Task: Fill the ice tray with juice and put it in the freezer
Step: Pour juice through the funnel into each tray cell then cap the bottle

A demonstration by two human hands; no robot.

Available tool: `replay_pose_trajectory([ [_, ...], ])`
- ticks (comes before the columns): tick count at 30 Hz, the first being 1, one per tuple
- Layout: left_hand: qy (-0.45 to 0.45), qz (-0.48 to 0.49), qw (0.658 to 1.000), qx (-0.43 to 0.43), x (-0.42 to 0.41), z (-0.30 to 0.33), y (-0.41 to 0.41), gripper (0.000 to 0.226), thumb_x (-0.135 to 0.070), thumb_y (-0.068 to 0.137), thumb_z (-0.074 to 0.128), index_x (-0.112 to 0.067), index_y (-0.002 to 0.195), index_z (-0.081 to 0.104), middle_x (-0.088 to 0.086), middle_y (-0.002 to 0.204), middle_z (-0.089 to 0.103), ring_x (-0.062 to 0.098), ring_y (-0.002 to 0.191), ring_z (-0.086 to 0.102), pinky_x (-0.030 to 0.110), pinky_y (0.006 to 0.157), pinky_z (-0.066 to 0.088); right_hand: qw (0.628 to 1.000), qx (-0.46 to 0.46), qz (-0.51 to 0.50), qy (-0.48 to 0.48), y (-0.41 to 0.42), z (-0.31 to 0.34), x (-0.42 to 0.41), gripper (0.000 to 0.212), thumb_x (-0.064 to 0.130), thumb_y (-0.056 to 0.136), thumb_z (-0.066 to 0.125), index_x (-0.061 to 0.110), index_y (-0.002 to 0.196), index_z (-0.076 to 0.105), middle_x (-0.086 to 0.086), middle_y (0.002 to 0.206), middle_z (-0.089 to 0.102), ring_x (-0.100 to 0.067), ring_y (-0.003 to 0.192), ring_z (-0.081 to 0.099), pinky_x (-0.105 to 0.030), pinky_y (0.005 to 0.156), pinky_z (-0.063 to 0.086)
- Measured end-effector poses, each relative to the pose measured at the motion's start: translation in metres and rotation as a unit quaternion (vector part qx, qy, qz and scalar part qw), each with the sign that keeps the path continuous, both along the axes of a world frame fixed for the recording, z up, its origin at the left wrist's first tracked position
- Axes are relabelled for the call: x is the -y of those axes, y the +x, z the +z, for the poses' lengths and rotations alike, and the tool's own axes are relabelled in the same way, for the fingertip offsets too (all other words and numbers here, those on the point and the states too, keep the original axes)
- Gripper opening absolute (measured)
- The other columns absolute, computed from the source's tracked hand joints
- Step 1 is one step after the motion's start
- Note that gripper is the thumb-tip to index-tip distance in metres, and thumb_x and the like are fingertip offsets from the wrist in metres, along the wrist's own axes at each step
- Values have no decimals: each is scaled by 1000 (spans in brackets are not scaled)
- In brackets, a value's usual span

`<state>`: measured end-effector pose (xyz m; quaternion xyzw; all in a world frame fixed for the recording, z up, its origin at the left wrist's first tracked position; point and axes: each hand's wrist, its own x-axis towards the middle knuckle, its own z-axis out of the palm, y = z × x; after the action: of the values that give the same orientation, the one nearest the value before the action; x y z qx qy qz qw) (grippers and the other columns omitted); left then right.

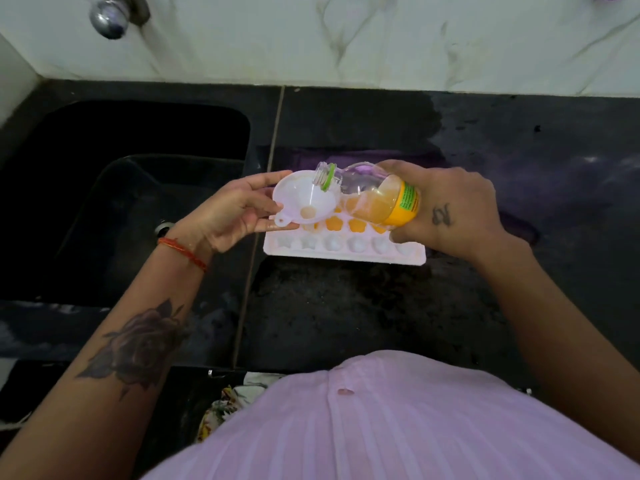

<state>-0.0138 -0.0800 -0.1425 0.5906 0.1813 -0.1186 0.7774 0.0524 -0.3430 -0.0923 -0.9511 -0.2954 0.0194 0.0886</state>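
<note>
A white ice tray (346, 252) with star-shaped cells lies on the dark counter. Its far cells hold orange juice; the near row looks white. My left hand (228, 213) holds a white plastic funnel (303, 199) over the tray's left end. My right hand (446, 209) grips a clear juice bottle (374, 197) with a yellow label, tipped on its side. The open neck with a green ring points into the funnel. Orange juice sits in the lower part of the bottle, and I cannot tell whether any is flowing.
A black sink (131, 188) lies left of the tray, with a chrome tap (110, 17) on the white marble wall above. The dark stone counter (346, 313) extends right and toward me. A purple cloth (363, 156) lies behind the tray.
</note>
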Motion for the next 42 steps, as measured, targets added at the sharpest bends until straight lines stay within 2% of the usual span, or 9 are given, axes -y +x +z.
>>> replay_pose_trajectory([
  [8, 1, 32, 999, -9, -23, -2, -33, 51, 16, 84, 43, -11, 126, 55, 14, 125, 60, 24, 96, 69, 30, 69, 59, 999, 9, 49, -14, -8, -6, -25, 82, 39, 62, 77, 44, 133, 37, 0, 103, 67, -28, 91, 59, -29, 64, 32],
  [11, 5, 32, 999, -14, -25, -3, -37, 52, 16, 84, 43, -11, 127, 54, 15, 123, 60, 25, 92, 71, 29, 68, 59, 998, 17, 57, -29, -11, -6, -29, 78, 38, 65, 75, 44, 133, 36, 0, 104, 66, -30, 92, 60, -31, 66, 36],
  [14, 9, 31, 999, -16, -26, -3, -38, 52, 16, 84, 42, -10, 128, 53, 16, 122, 61, 26, 90, 71, 30, 68, 60, 996, 38, 59, -52, -12, -8, -32, 76, 36, 68, 73, 44, 133, 35, 0, 108, 65, -31, 95, 60, -35, 69, 39],
  [22, 11, 25, 999, -17, -21, -1, -35, 53, 16, 85, 43, -8, 131, 51, 16, 119, 62, 23, 91, 70, 29, 67, 59, 992, 80, 58, -76, -13, -6, -30, 75, 33, 73, 71, 43, 136, 33, 0, 109, 64, -29, 97, 59, -31, 67, 31],
  [42, 14, 23, 999, -18, -15, -1, -33, 52, 14, 85, 45, -10, 130, 52, 15, 121, 62, 26, 97, 68, 31, 69, 60, 988, 113, 50, -97, -15, -4, -27, 72, 31, 75, 70, 41, 136, 33, -3, 110, 64, -31, 95, 59, -32, 66, 29],
])
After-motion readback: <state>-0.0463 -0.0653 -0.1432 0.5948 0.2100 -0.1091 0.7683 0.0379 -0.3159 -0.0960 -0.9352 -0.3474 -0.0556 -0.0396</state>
